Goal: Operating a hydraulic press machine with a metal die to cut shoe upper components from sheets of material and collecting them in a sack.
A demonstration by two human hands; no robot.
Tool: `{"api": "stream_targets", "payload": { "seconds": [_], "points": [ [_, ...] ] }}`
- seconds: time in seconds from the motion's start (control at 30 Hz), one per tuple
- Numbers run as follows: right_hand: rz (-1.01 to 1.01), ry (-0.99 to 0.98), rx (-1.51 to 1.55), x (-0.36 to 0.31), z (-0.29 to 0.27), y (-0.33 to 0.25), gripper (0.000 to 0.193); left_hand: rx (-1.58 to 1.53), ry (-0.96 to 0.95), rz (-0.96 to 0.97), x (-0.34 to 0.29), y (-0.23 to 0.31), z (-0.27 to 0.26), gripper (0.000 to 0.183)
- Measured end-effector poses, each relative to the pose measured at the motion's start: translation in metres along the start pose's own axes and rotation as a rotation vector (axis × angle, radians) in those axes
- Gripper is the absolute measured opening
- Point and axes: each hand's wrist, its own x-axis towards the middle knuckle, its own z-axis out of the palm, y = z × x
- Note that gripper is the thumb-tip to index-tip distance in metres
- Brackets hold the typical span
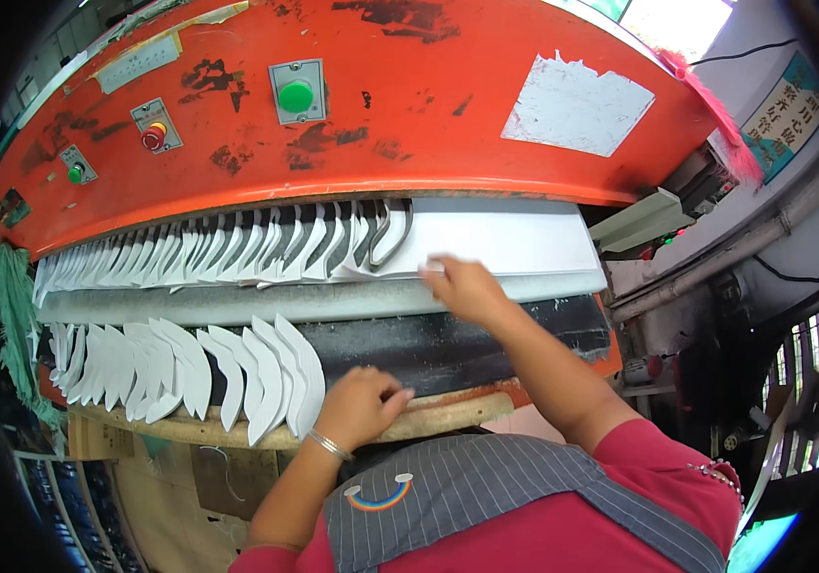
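Observation:
A curved, dark-edged cutting die (393, 235) stands on a thick white sheet stack (505, 234), at the end of a row of cut slots. My right hand (467, 289) hovers just right of the die, over the stack's front edge. Its fingers are bent and apart, with nothing visible in them. Nearer to me, my left hand (360, 406) is beside a row of curved white cut pieces (299, 372). Its thumb points right, away from the loosely bent fingers, and it holds nothing I can see. Part of its fingers is hidden behind the hand.
The red press head (409, 115) spans the far side, with a green button (296, 96) and a red knob (153, 137). A black work surface (419, 349) lies between stack and wooden front edge (457, 414). Green strands (16, 325) hang at the left.

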Motion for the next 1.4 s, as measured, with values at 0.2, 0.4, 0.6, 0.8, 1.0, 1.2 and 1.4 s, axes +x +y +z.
{"api": "stream_targets", "payload": {
  "seconds": [0.2,0.4,0.6,0.8,1.0,1.2,1.4],
  "points": [
    [-0.002,0.177,-0.077,0.093,0.044,0.015,0.044,0.022,0.672,0.178,0.082,-0.025,-0.009,0.048],
    [-0.049,0.424,0.134,0.078,0.042,0.043,0.042,0.434,0.738,0.21,0.113,-0.036,-0.003,0.063],
    [-0.04,0.395,0.198,0.079,0.044,0.041,0.046,0.58,0.7,0.19,0.132,-0.056,0.014,0.053],
    [-0.044,0.453,0.169,0.082,0.049,0.046,0.044,0.461,0.723,0.138,0.134,-0.058,0.024,0.048],
    [0.029,0.438,0.146,0.082,0.041,0.027,0.048,0.471,0.667,0.115,0.136,-0.051,0.009,0.049],
    [0.059,0.419,-0.224,0.08,0.011,0.008,0.055,0.034,0.479,0.32,0.116,-0.05,-0.057,0.048],
    [-0.347,0.31,0.027,0.084,-0.035,-0.114,0.053,-0.137,1.237,-0.061,0.074,-0.184,-0.255,0.061]
  ]
}}
